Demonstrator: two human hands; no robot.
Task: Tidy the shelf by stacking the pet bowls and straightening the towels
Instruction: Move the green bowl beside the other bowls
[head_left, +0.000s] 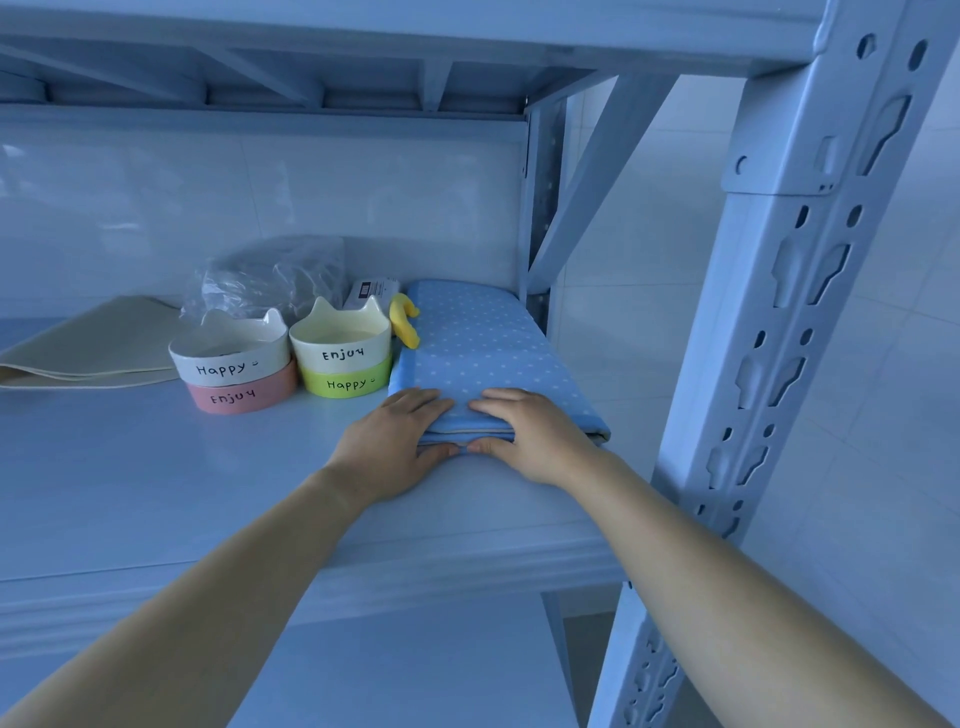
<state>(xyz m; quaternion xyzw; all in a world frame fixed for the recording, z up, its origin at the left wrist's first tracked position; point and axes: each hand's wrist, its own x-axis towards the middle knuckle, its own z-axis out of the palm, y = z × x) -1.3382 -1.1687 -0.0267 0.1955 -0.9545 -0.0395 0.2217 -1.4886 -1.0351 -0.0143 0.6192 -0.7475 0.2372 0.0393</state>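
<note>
A folded blue towel with white dots (478, 343) lies at the right end of the shelf board (156, 467). My left hand (389, 441) and my right hand (530, 431) both grip its near folded edge, fingers on top and thumbs under. To the left stand two bowl stacks: a white bowl (231, 353) on a pink bowl (244, 397), and a white bowl (340, 338) on a green bowl (345, 384). A folded beige towel (98, 343) lies further left.
A yellow curved toy (405, 319) rests between the green stack and the blue towel. A crumpled clear plastic bag (275, 275) and a small labelled box (374, 291) sit at the back. A perforated metal shelf post (769, 338) stands right of the towel; an upper shelf (363, 31) hangs overhead.
</note>
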